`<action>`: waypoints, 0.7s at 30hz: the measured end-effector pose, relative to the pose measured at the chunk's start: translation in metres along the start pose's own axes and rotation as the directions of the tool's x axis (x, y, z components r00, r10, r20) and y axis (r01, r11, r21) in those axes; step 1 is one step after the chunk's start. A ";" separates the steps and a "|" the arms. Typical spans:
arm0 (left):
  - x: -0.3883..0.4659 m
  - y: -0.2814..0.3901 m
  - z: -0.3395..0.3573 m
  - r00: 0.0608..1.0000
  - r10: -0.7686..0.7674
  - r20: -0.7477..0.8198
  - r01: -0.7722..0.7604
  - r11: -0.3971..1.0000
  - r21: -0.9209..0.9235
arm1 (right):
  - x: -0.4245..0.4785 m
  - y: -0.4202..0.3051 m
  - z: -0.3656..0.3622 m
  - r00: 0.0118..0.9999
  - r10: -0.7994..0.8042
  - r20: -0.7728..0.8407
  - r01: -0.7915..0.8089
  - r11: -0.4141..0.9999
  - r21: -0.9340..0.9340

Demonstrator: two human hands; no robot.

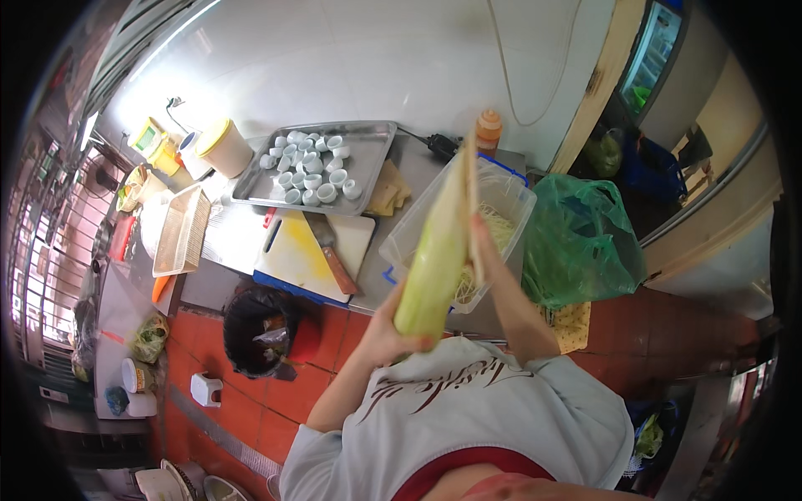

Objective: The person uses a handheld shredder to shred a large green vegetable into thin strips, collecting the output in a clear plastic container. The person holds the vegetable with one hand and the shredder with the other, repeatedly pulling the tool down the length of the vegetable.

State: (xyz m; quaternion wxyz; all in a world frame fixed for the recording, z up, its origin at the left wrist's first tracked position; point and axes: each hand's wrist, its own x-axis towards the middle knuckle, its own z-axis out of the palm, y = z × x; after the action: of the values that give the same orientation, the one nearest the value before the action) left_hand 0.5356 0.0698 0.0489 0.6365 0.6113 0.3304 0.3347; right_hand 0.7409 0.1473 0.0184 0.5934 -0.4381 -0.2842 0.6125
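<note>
My left hand grips the thick lower end of a long, pale green peeled vegetable, perhaps a green papaya or gourd. My right hand holds a thin pale slat-like tool, seen edge-on against the vegetable's right side; blur hides whether it is a grater. Beneath both is a clear plastic bin with blue handles, and pale shredded strands lie in it. Left of the bin, a cleaver with a wooden handle rests on a yellow-stained white cutting board.
Behind the board, a metal tray holds several small white cups. A green plastic bag stands right of the bin, an orange-capped bottle behind it. A black-lined waste bin and white stool stand on the floor.
</note>
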 end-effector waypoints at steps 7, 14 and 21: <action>0.007 -0.001 -0.011 0.990 -0.006 -0.143 -0.017 0.987 -0.162 | -0.030 0.037 0.000 0.973 -0.109 0.202 0.150 0.969 -0.197; -0.017 0.009 0.000 0.997 0.003 0.072 -0.007 0.998 0.055 | 0.010 -0.036 -0.001 0.991 0.115 -0.066 -0.114 0.993 0.018; 0.006 0.014 -0.025 0.979 0.012 -0.203 -0.056 0.976 -0.211 | -0.048 0.030 0.010 0.945 -0.095 0.312 0.197 0.929 -0.313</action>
State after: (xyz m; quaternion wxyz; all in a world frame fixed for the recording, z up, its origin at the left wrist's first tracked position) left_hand 0.5184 0.0893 0.0619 0.6566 0.5074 0.3442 0.4393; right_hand 0.7134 0.0981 0.0061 0.5046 -0.4162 -0.5021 0.5658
